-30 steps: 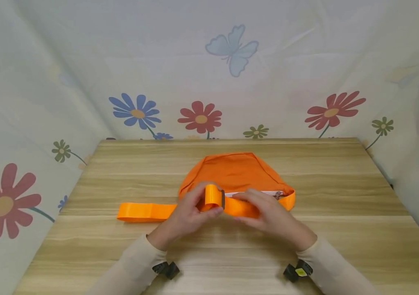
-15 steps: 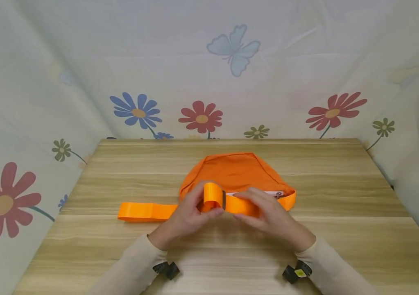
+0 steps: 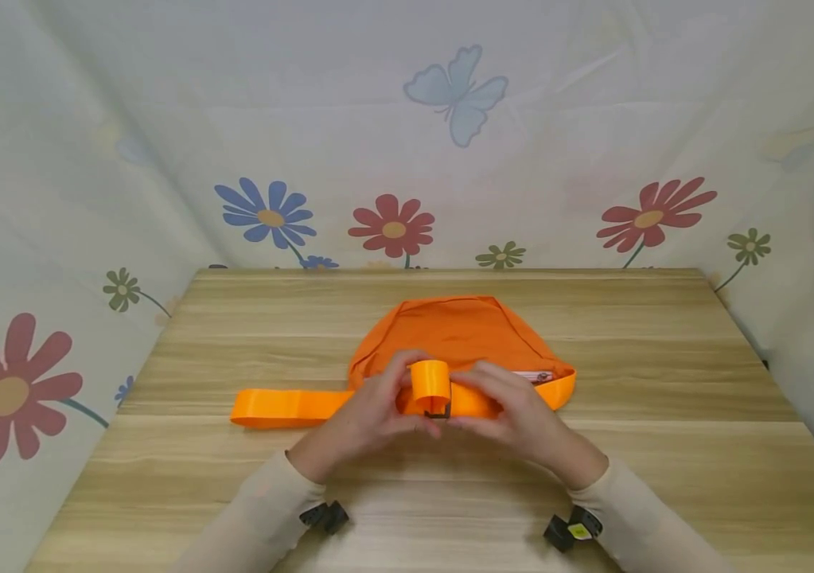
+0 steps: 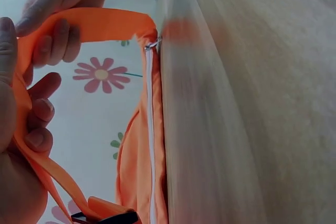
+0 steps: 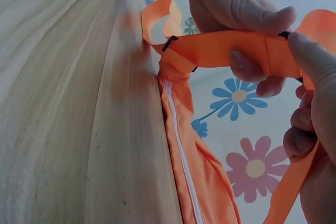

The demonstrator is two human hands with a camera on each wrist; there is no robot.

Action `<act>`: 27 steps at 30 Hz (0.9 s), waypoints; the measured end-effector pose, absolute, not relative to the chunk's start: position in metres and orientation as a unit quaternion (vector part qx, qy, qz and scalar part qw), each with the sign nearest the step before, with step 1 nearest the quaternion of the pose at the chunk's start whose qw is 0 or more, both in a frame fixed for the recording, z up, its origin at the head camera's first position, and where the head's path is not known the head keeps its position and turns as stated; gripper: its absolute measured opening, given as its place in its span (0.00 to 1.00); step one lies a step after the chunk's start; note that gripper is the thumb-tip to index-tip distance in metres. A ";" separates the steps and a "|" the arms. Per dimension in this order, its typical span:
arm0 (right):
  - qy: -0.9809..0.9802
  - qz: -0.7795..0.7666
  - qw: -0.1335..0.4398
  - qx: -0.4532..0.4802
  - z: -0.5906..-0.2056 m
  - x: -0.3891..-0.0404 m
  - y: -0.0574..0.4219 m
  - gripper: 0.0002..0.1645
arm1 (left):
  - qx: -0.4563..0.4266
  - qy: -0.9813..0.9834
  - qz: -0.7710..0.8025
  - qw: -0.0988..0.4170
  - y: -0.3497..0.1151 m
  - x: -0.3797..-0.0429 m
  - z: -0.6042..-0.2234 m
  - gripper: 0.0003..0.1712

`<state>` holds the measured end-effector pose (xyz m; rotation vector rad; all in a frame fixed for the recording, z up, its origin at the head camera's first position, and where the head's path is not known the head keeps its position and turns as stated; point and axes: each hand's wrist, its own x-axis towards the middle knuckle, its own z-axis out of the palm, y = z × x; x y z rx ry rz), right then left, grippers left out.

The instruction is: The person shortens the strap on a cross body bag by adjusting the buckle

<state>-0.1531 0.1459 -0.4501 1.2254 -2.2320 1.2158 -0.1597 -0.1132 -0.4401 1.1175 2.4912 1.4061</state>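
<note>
Left hand (image 3: 371, 412): fingers pinch glossy orange fabric strap (image 3: 290, 406)
Right hand (image 3: 531, 414): fingers pinch strap, rightward
Domed orange cloth bag (image 3: 460, 334): far side

The strap (image 3: 292, 406) looks like glossy, smooth webbing — the bag (image 3: 457, 334) matt cloth, the tabletop (image 3: 177, 469) smooth wood.

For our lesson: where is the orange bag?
In the head view, the orange bag lies slightly right of centre, beyond the left hand and right hand.
</note>
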 end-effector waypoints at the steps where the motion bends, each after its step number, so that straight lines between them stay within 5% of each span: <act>1: -0.780 0.427 0.161 0.429 -0.450 -0.153 0.146 0.28 | 0.371 0.812 0.450 0.029 -0.113 -0.160 -0.439 0.55; 14: -0.777 0.432 0.178 0.421 -0.453 -0.155 0.149 0.26 | 0.423 0.837 0.343 -0.054 -0.116 -0.165 -0.433 0.56; 27: -0.789 0.437 0.170 0.396 -0.449 -0.155 0.160 0.34 | 0.385 0.868 0.308 -0.067 -0.161 -0.166 -0.441 0.37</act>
